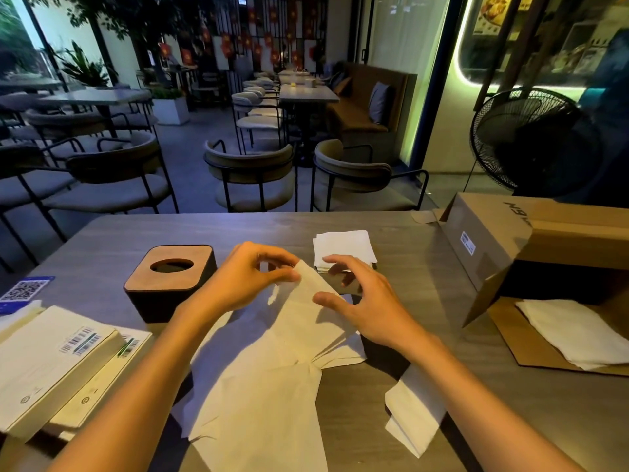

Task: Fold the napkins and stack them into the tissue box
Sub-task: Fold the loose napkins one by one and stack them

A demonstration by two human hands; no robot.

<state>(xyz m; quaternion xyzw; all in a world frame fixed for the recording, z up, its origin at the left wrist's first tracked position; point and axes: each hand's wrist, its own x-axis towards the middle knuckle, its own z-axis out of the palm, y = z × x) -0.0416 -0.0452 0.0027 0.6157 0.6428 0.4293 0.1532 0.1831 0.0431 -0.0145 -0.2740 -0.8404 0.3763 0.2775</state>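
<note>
Your left hand (pixel 250 277) pinches the top corner of a white napkin (pixel 272 379) that spreads toward the near edge of the table (pixel 112 240). Your right hand (pixel 360 301) hovers over it, fingers loosely spread, holding nothing. The tissue box (pixel 170 281) stands just left of your left hand, and a napkin stack (pixel 343 247) lies behind your right hand.

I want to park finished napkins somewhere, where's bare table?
Bare table lies beyond the tissue box, and between the folded stack and cardboard carton. It's crowded near you: open napkin, wrapped packs, both hands.
</note>
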